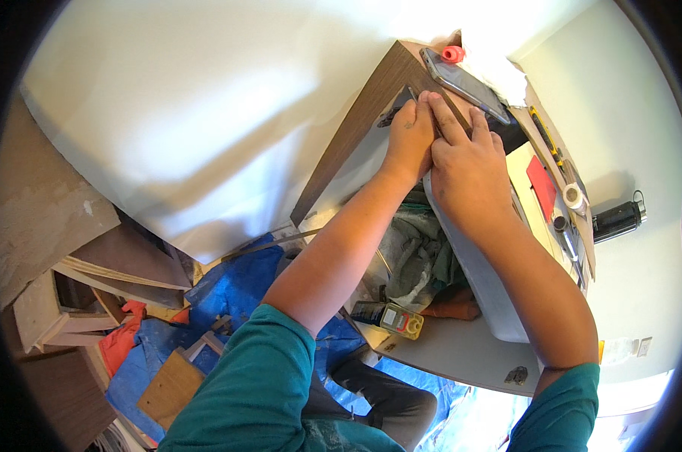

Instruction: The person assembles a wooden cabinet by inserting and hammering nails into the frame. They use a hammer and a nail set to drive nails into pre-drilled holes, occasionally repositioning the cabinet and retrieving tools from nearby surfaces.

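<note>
Both my hands meet at the upper front corner of a wood-grain cabinet (348, 143). My left hand (411, 143) is closed beside a dark metal hinge (394, 110) on the cabinet's inner side. What its fingers hold is hidden. Against it rests my right hand (465, 158), its fingers stretched out and spread over the cabinet's edge, the thumb out of sight. Just beyond the fingertips, a phone (465, 84) lies on the cabinet top. Below my right forearm a pale panel (472, 260) slants downward.
A red-capped item (452, 54), a yellow-black cutter (546, 135), a tape roll (574, 197) and a black bottle (618, 220) line the right. Below are grey cloths (412, 260), a yellow-black device (401, 322), and a grey door (461, 358) with hinges. Wood offcuts (171, 388) lie on blue tarp (231, 282).
</note>
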Motion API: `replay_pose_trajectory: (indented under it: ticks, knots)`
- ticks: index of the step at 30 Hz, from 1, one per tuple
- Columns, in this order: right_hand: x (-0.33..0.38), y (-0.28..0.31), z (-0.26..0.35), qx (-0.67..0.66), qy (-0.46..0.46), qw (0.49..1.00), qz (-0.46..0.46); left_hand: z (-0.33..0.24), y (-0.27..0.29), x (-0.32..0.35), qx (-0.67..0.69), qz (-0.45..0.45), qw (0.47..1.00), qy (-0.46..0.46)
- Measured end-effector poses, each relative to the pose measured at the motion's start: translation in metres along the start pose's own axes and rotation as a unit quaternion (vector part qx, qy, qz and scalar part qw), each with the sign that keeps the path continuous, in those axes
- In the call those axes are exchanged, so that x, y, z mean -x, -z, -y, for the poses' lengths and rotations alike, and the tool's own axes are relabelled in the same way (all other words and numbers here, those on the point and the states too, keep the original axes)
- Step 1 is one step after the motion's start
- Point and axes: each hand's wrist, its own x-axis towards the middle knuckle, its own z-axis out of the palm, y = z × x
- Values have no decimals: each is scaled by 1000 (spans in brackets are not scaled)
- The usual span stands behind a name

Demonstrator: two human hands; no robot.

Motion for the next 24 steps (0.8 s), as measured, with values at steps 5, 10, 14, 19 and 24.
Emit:
replay_pose_trajectory:
  ticks: [5,10,14,19,24]
  knots:
    - [3,6,-1,-4,15,1000,-8,-1,2,5,-80,-42,995,-30]
    - [4,3,-1,-4,9,1000,-18,-11,1,8,-105,-51,992,-43]
    - [5,1,0,1,6,1000,-13,-11,2,5,-113,-34,992,-53]
    - [2,1,1,8,2,1000,-3,4,5,-6,-176,-47,978,-99]
    - [2,-1,1,19,1,1000,-2,3,4,-8,-178,-41,978,-97]
